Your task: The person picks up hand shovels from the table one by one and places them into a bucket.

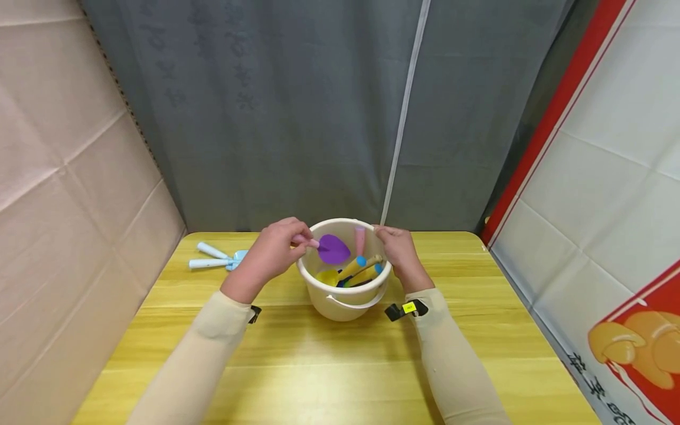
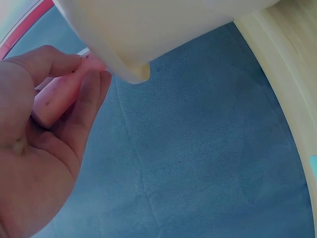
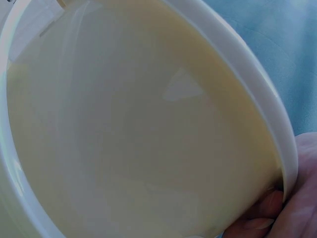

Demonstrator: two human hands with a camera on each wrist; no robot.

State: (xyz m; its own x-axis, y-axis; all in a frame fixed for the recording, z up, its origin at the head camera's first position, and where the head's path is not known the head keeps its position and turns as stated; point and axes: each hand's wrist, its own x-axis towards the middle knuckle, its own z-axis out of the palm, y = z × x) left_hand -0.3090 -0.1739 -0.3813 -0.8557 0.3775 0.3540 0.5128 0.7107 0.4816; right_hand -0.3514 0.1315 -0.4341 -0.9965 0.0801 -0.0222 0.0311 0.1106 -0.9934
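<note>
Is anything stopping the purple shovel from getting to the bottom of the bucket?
Nothing visible blocks the way in: the left hand holds the purple shovel at the mouth of the bucket. Inside, though, other tools lie toward the near side, and a pink handle sticks up toward the far right; those might get in its way.

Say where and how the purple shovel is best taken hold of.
Probably by its pink handle, coming from the person's left: the handle is slim and points that way, while the broad purple blade points right, over the open bucket.
</note>
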